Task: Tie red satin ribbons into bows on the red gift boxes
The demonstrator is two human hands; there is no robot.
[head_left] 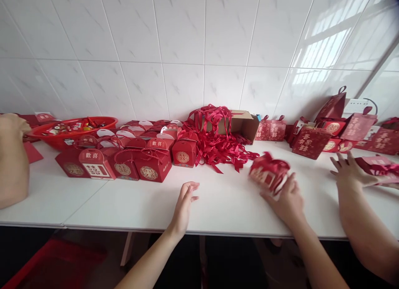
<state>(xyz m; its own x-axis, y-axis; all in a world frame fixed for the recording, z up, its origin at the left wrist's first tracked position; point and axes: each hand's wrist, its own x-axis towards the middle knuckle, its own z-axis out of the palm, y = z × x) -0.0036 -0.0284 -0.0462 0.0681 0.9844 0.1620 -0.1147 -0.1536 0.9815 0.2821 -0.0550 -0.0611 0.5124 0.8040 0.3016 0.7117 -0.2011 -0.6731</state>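
Observation:
My right hand (289, 201) grips a small red gift box (268, 172) with a ribbon bow on top; the box is smeared by motion and tilted. Over the front of the white table (224, 210) hovers my left hand (184, 206), open and holding nothing, its fingers slightly bent and apart. Ahead of it lies a heap of dark red ribbons (218, 143). A single red gift box (183, 152) stands beside the heap, next to rows of similar boxes (152, 166) with twisted cord handles.
An open cardboard box (245, 127) stands behind the ribbons. At left, a red basin (52, 140) holds wrapped sweets near another person's arm (14, 164). At right, a co-worker's hands (353, 170) touch a ribboned box (378, 166), in front of stacked red boxes (311, 142).

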